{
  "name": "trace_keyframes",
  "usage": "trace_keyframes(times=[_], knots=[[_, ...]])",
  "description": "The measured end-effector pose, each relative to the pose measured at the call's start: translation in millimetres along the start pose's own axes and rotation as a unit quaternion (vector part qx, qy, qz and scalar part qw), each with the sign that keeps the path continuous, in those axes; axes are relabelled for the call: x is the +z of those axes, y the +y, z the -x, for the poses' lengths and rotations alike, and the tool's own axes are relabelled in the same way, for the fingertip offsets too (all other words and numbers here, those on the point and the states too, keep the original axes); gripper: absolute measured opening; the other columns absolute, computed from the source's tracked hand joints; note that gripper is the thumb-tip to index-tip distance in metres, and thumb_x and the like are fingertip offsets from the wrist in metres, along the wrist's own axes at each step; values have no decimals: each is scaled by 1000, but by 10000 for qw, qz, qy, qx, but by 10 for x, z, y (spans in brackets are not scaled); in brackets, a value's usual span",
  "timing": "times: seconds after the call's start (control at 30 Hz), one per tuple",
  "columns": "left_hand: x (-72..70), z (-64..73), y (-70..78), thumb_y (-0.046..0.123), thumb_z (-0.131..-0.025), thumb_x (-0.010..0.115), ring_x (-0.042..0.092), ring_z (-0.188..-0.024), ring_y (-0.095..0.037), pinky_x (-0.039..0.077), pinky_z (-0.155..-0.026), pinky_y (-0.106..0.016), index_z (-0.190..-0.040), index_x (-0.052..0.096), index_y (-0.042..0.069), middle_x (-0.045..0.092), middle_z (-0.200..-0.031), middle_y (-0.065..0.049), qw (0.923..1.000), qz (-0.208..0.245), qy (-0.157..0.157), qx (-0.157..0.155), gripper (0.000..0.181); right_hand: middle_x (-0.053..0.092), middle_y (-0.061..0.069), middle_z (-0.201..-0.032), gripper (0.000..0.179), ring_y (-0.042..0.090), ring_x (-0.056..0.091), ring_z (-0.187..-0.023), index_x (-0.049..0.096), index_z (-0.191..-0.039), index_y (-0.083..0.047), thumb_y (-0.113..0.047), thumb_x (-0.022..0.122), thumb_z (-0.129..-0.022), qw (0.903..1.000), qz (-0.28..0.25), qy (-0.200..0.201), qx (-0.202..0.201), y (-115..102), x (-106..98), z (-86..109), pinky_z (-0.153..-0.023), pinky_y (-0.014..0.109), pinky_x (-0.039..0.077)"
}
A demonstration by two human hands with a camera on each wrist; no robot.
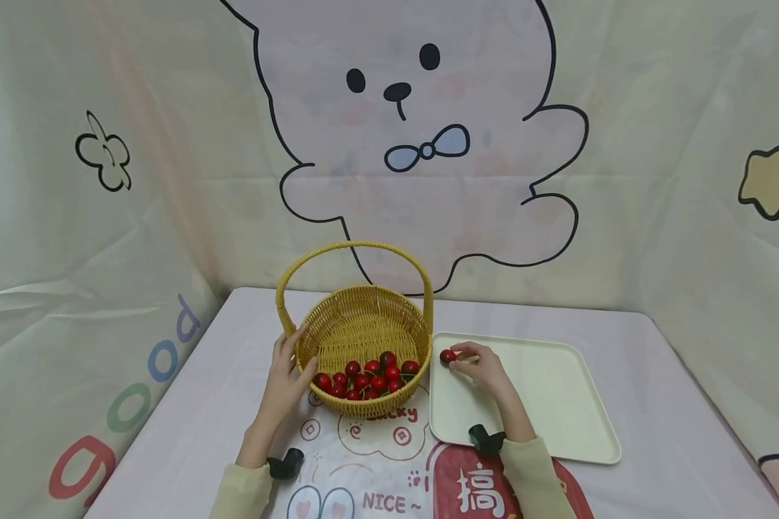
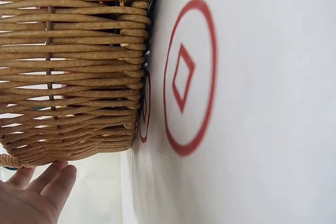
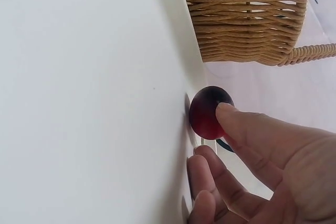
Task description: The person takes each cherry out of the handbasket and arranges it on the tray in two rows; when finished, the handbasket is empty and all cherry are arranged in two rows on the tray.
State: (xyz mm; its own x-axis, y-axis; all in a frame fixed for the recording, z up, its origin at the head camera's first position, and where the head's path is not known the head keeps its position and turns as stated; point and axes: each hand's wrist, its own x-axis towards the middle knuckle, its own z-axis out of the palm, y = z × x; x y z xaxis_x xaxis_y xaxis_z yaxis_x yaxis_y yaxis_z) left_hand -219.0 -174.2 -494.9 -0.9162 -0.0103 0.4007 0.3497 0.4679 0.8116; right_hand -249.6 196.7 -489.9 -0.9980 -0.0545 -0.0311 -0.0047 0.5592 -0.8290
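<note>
The table (image 1: 182, 432) runs on to the left of the basket (image 1: 357, 409) and to the right of the tray (image 1: 545, 393), with the back cloth (image 1: 675, 252) rising close behind its far edge. The basket's right side stands just beside the tray's low left rim; whether they touch, I cannot tell. From the right hand (image 1: 485, 371), the tray's pale surface stretches off to its right and near edges. That hand's thumb and fingers pinch one cherry (image 1: 448, 357) over the tray, near its far left corner; I cannot tell whether the fruit touches the surface. The cherry is round and glossy, deep red darkening to nearly black on one side. The left hand (image 1: 285, 378) rests against the basket's left side, its thumb and fingers spread apart. The yellow woven basket sits upright, its tall handle (image 1: 355, 244) arching above, and many red cherries (image 1: 361, 380), some with green stems, are gathered along its near side.
</note>
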Motion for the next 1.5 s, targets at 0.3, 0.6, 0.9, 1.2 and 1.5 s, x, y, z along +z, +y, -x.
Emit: trace_keyframes(times=[0.3, 0.6, 0.9, 1.2, 1.5], knots=[[4, -6, -17, 11, -88, 61, 33, -130, -41, 36, -95, -65, -142, 36, 24, 25, -144, -19, 10000, 5, 4, -2, 61, 65, 19, -100, 31, 27, 63, -84, 63, -113, -1, -8, 66, -83, 10000, -44, -79, 7, 7, 2, -11, -57, 26, 48], [1, 10, -17, 12, -88, 61, 32, -130, -40, 36, -95, -65, -143, 36, 22, 24, -145, -16, 10000, -10, -33, -65, 61, 64, 19, -103, 36, 25, 61, -82, 61, -117, -3, -11, 67, -83, 9999, -17, -126, -25, 21, 6, -14, -56, 26, 47], [-2, 6, 3, 15, -89, 61, 32, -131, -41, 36, -95, -64, -143, 35, 24, 23, -145, -14, 9999, -51, -58, -86, 60, 64, 16, -95, 31, 26, 60, -84, 63, -112, -2, -13, 68, -83, 9990, 283, -134, -304, -22, 32, -54, -69, 32, 47], [-7, -9, 4, 14, -88, 61, 32, -130, -41, 37, -95, -63, -143, 36, 21, 24, -145, -15, 9999, -83, -63, -102, 60, 62, 21, -108, 33, 29, 59, -91, 59, -119, -1, -8, 61, -87, 9987, 192, -380, -285, -36, -2, -51, -59, 26, 49], [-6, -4, 6, 14, -88, 61, 31, -131, -42, 37, -94, -64, -142, 37, 21, 23, -145, -14, 9999, -80, -42, -65, 60, 62, 20, -105, 36, 27, 60, -88, 58, -121, -1, -7, 60, -86, 9989, 136, -386, -245, -20, 3, -47, -58, 27, 49]])
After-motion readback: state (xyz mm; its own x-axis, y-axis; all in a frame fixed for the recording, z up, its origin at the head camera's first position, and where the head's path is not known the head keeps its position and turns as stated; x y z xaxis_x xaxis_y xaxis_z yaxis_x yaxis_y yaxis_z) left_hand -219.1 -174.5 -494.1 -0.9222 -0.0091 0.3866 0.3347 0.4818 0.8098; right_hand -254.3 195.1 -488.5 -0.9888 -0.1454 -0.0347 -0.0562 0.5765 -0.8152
